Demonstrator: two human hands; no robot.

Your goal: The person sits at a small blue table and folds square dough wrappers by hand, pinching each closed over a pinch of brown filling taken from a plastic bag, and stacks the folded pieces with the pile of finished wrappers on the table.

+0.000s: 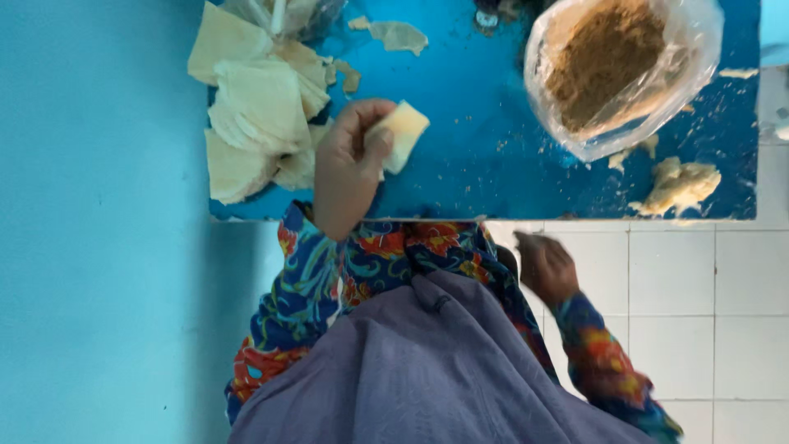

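Nearest the camera is a grey-purple cloth (427, 370) draped over the person's front, flanked by floral-patterned sleeves (329, 271). At 3 o'clock from it, the right hand (544, 265) hangs over the white tiled floor (699, 312); motion blur prevents reading whether its fingers are spread or closed. At 11 o'clock, the left hand (349, 168) rests on the blue tabletop (477, 140), thumb and fingers pinching a small pale-yellow folded pastry square (401, 133) just above the surface. Directly at 9 o'clock of that hand lies a stack of cream triangular pastry sheets (255, 115), touching it. Further off, at 2 o'clock, a clear plastic bag of brown crumbly filling (616, 66) stands open. A pale dough lump (678, 185) lies at 4 o'clock of the bag.
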